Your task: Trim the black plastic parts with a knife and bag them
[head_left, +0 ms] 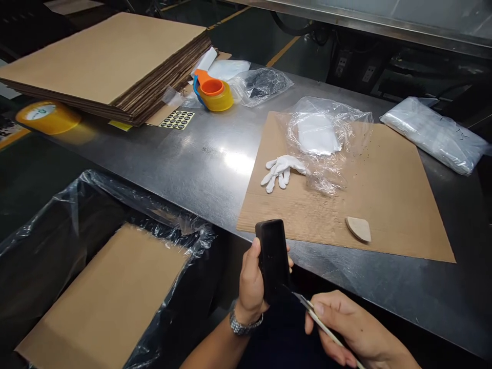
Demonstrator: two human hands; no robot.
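My left hand [251, 282] is wrapped round a black, rounded rectangular part [272, 256], held nearly upright in front of the table's edge. Its exact kind I cannot make out. In my right hand [342, 325] is a slim, pale-handled craft knife [326, 328], its blade pointing up and left. The blade's tip is close to the lower right side of the black part; whether they touch is unclear. Beyond my hands, a tan wedge-shaped block [358, 229] and a white glove [282, 171] lie on a cardboard sheet [392, 179].
A metal table [184, 164] carries a cardboard stack [115, 56], a tape dispenser [215, 92], a tape roll [48, 117], a sticker sheet [177, 119], clear plastic bags [326, 128] and a wrapped bundle [434, 133]. At lower left is a plastic-lined bin [46, 215] with cardboard [111, 292] in it.
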